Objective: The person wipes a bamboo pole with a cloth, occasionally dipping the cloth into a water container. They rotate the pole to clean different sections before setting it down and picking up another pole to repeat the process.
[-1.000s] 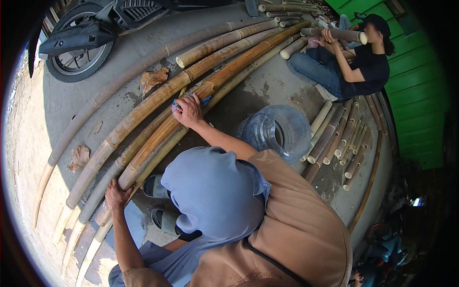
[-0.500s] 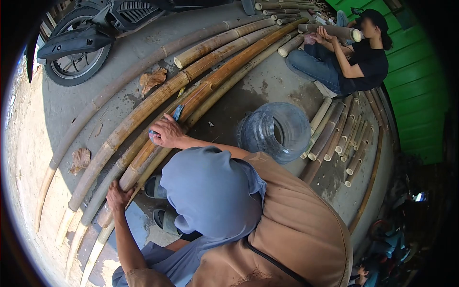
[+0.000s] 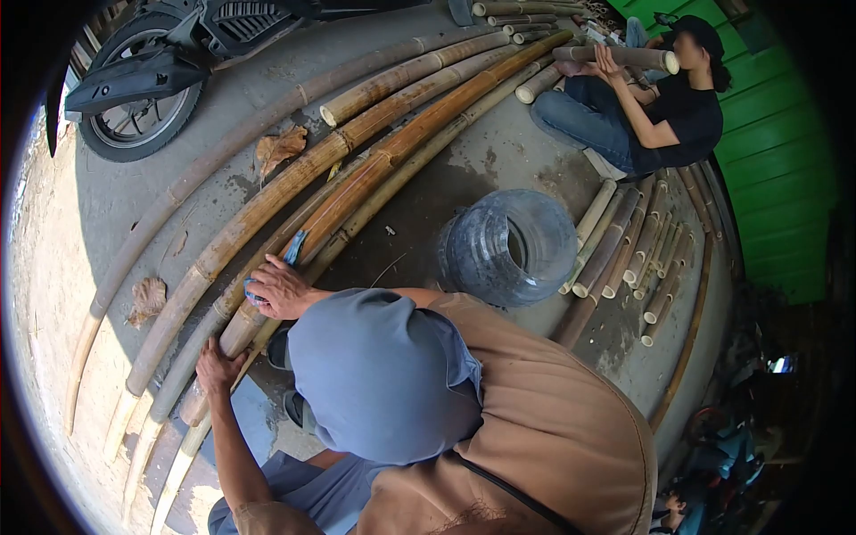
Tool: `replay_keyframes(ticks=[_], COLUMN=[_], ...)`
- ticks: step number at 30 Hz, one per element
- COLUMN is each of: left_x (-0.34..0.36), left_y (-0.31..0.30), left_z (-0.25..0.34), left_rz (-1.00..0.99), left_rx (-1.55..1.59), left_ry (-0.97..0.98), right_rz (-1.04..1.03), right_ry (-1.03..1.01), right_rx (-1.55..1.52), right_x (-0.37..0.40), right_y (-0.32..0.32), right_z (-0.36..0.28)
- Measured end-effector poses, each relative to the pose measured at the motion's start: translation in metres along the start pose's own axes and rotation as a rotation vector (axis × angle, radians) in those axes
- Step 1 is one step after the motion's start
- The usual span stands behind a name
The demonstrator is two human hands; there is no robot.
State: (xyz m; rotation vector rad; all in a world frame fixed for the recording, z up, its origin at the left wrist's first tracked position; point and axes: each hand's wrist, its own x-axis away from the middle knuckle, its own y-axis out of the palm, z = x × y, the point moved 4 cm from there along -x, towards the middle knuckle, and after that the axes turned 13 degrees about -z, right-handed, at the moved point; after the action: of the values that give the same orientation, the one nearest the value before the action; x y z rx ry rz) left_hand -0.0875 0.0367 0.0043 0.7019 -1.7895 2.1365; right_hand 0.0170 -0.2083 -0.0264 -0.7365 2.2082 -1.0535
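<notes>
My left hand [image 3: 220, 366] is closed around the lower part of a bamboo pole [image 3: 343, 203], which lies aslant among other poles. Farther up that pole, my right hand [image 3: 278, 287] presses down on it, closed over a blue piece that looks like cloth [image 3: 294, 247]. Bits of the blue show on both sides of the fingers; the rest is hidden under the hand. Above the right hand the bamboo's surface looks shiny orange-brown. A thicker, mottled bamboo pole [image 3: 267, 196] runs alongside on the left.
A large transparent plastic jug [image 3: 508, 248] stands right of the poles. Short bamboo pieces [image 3: 615, 245] lie beyond it. At the upper right, a seated person [image 3: 673, 111] holds a bamboo length [image 3: 629, 57]. A motorcycle wheel [image 3: 147, 111] is at the upper left.
My right hand has slid down the pole with the blue piece, closer to my left hand, which stays in place. The seated person's bamboo length has tilted slightly.
</notes>
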Motion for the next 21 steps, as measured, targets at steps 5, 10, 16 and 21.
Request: replay_keyframes(ticks=[5,10,16,21], left_x=[-0.003,0.001,-0.004,-0.004], left_y=[0.005,-0.002,-0.002,-0.002], left_z=[-0.008,-0.003,-0.004,-0.005], left_rz=[0.028,0.018,0.035,0.002], left_rx=[0.002,0.034,0.027,0.031], left_ry=[0.022,0.037,0.058,0.028], right_rz=[0.057,0.252,0.104,-0.043], right_ry=[0.148,0.411,0.289,0.07], right_rx=[0.114,0.324,0.174,0.055], right_x=[0.012,0.044,0.019,-0.004], right_y=[-0.055,-0.13,-0.066,-0.012], right_z=[0.061,0.165,0.08,0.018])
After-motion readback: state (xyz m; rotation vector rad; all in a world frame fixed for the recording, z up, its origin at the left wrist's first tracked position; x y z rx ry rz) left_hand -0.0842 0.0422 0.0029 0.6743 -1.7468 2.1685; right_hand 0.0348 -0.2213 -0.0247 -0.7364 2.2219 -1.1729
